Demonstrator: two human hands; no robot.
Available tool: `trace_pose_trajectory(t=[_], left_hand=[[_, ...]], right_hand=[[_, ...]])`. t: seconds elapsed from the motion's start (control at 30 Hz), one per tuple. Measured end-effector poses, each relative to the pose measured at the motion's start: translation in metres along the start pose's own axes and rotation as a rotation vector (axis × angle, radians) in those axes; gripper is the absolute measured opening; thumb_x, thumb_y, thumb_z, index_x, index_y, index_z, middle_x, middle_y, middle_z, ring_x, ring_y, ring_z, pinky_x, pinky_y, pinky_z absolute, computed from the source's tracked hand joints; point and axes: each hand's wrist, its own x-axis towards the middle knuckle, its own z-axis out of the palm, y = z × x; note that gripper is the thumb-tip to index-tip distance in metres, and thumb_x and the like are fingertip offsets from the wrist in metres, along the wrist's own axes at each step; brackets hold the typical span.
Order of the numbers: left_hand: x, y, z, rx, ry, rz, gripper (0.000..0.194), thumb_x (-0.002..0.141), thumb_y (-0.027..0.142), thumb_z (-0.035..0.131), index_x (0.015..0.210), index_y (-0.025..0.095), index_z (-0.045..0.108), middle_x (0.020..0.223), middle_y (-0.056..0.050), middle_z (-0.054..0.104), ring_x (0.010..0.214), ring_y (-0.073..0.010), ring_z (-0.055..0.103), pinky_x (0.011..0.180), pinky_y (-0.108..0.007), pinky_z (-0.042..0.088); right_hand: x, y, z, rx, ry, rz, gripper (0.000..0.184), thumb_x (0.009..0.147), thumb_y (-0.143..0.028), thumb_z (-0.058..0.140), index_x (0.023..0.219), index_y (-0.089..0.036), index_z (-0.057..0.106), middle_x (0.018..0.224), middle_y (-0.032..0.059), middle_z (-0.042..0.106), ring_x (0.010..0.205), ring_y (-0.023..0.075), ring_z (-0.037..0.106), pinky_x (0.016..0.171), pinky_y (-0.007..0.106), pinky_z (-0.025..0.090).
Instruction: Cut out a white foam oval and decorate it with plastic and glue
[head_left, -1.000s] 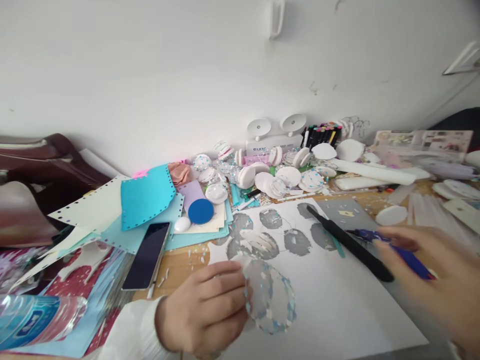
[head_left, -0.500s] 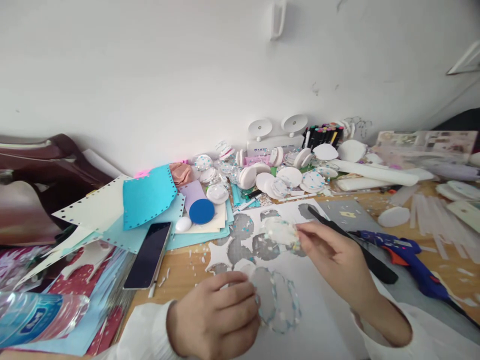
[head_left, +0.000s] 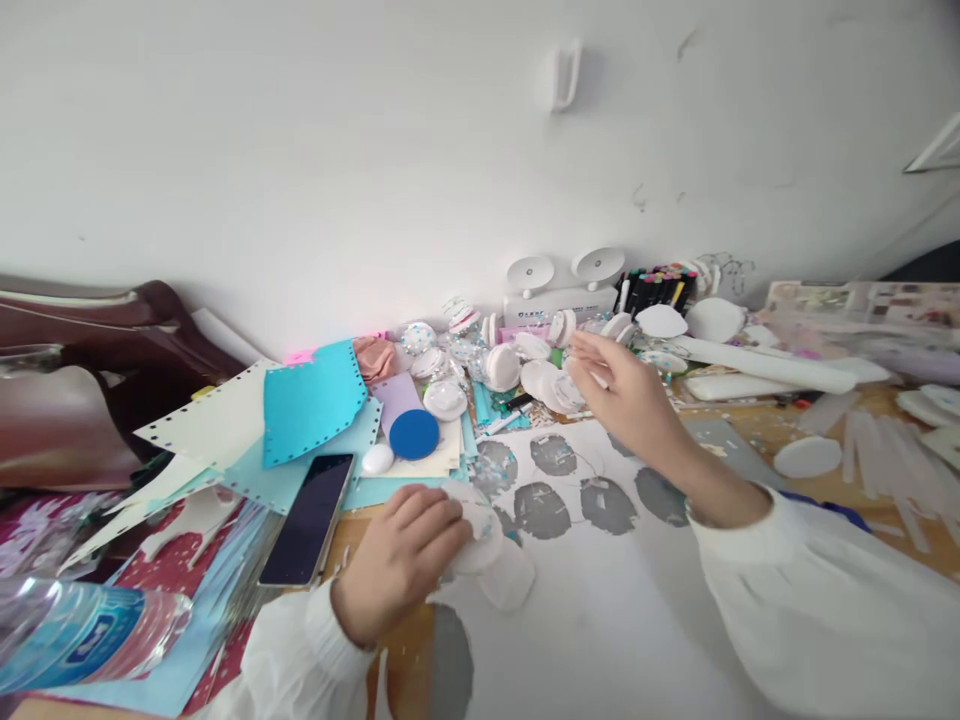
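My left hand (head_left: 409, 555) is closed, its curled fingers on the edge of a white round disc (head_left: 480, 545) with small blue specks near its top. Under that disc lies another pale, thin piece (head_left: 508, 575) on the white sheet (head_left: 577, 620), which has several round grey cut-outs. Farther off, my right hand (head_left: 622, 390) reaches over the pile at the back, fingers stretched and somewhat apart. Closest to its fingertips are white discs (head_left: 551, 385); I make out nothing held between them. Beaded white rounds (head_left: 420, 338) lie elsewhere in the pile.
A phone (head_left: 309, 520) and coloured punched sheets (head_left: 307, 400) lie on the left, with a water bottle (head_left: 90, 630) nearer. At the back stands a set of markers (head_left: 656, 290). White rolls (head_left: 765, 362) and translucent sticks (head_left: 885, 470) lie to the right.
My right hand has moved back to the pile, and the clear beaded piece is gone from its fingers. My left hand shifted left and up; the blue beaded loops beside it no longer show.
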Motion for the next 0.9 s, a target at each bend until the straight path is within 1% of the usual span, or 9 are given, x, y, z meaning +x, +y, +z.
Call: trace_pose_trajectory(t=[0.13, 0.2, 0.27, 0.37, 0.47, 0.57, 0.7, 0.8, 0.9], left_hand=[[0.01, -0.029, 0.026, 0.065, -0.096, -0.135, 0.016, 0.092, 0.014, 0.043, 0.089, 0.019, 0.058, 0.09, -0.004, 0.066, 0.084, -0.0183, 0.055, 0.074, -0.032, 0.043], [0.024, -0.043, 0.047, 0.067, -0.143, -0.151, 0.01, 0.09, 0.016, 0.049, 0.09, 0.018, 0.059, 0.093, -0.006, 0.065, 0.086, -0.0214, 0.055, 0.073, -0.035, 0.043], [0.039, -0.053, 0.071, 0.062, -0.176, -0.167, 0.011, 0.089, 0.016, 0.049, 0.094, 0.017, 0.059, 0.094, -0.008, 0.065, 0.088, -0.0245, 0.054, 0.073, -0.037, 0.043], [0.055, -0.059, 0.1, 0.032, -0.217, -0.202, 0.013, 0.089, 0.016, 0.051, 0.097, 0.017, 0.06, 0.097, -0.011, 0.064, 0.093, -0.0265, 0.055, 0.078, -0.041, 0.044], [0.057, -0.062, 0.113, -0.024, -0.242, -0.259, 0.019, 0.087, 0.014, 0.052, 0.104, 0.018, 0.06, 0.105, -0.011, 0.064, 0.099, -0.0261, 0.056, 0.084, -0.042, 0.045], [0.05, -0.071, 0.109, -0.103, -0.236, -0.325, 0.036, 0.085, 0.02, 0.059, 0.121, 0.017, 0.053, 0.122, -0.013, 0.059, 0.115, -0.0277, 0.051, 0.095, -0.045, 0.043], [0.038, -0.084, 0.083, -0.234, -0.225, -0.365, 0.055, 0.079, 0.037, 0.069, 0.128, 0.02, 0.048, 0.132, -0.011, 0.054, 0.123, -0.0266, 0.048, 0.103, -0.043, 0.04], [0.031, -0.074, 0.057, -0.31, -0.209, -0.396, 0.042, 0.082, 0.039, 0.065, 0.118, 0.02, 0.054, 0.122, -0.009, 0.06, 0.115, -0.0226, 0.054, 0.098, -0.037, 0.044], [0.023, -0.041, 0.038, -0.347, -0.2, -0.424, 0.029, 0.086, 0.04, 0.059, 0.106, 0.02, 0.058, 0.107, -0.008, 0.064, 0.102, -0.0214, 0.058, 0.089, -0.036, 0.047]], right_hand=[[-0.083, -0.016, -0.022, -0.067, -0.148, -0.103, 0.029, 0.084, -0.024, 0.056, 0.112, -0.024, 0.062, 0.113, 0.0063, 0.067, 0.107, 0.026, 0.062, 0.096, 0.044, 0.049], [-0.132, -0.017, -0.028, -0.205, -0.374, -0.186, 0.041, 0.085, -0.022, 0.054, 0.125, -0.027, 0.054, 0.127, 0.0063, 0.061, 0.117, 0.0249, 0.057, 0.097, 0.04, 0.05], [-0.171, -0.011, -0.027, -0.329, -0.554, -0.286, 0.055, 0.084, -0.026, 0.055, 0.138, -0.02, 0.044, 0.14, 0.01, 0.051, 0.125, 0.0269, 0.051, 0.098, 0.04, 0.05], [-0.2, 0.005, -0.017, -0.449, -0.668, -0.402, 0.07, 0.084, -0.031, 0.054, 0.146, -0.009, 0.032, 0.148, 0.0164, 0.039, 0.132, 0.031, 0.042, 0.1, 0.045, 0.048], [-0.201, 0.016, -0.006, -0.508, -0.688, -0.365, 0.071, 0.087, -0.033, 0.05, 0.149, -0.009, 0.026, 0.152, 0.0155, 0.03, 0.138, 0.0298, 0.033, 0.106, 0.046, 0.041], [-0.192, 0.019, 0.0, -0.501, -0.687, -0.307, 0.07, 0.088, -0.033, 0.048, 0.149, -0.01, 0.023, 0.154, 0.0132, 0.027, 0.141, 0.0273, 0.028, 0.11, 0.046, 0.038], [-0.189, 0.016, 0.001, -0.444, -0.65, -0.276, 0.066, 0.089, -0.029, 0.048, 0.148, -0.011, 0.025, 0.152, 0.0144, 0.032, 0.139, 0.0269, 0.032, 0.109, 0.047, 0.04], [-0.191, 0.015, -0.008, -0.389, -0.577, -0.236, 0.057, 0.089, -0.024, 0.046, 0.144, -0.017, 0.032, 0.147, 0.013, 0.04, 0.135, 0.026, 0.039, 0.106, 0.044, 0.045], [-0.191, 0.017, -0.029, -0.371, -0.456, -0.204, 0.048, 0.087, -0.02, 0.049, 0.134, -0.026, 0.042, 0.139, 0.0094, 0.049, 0.128, 0.026, 0.047, 0.101, 0.041, 0.049]])
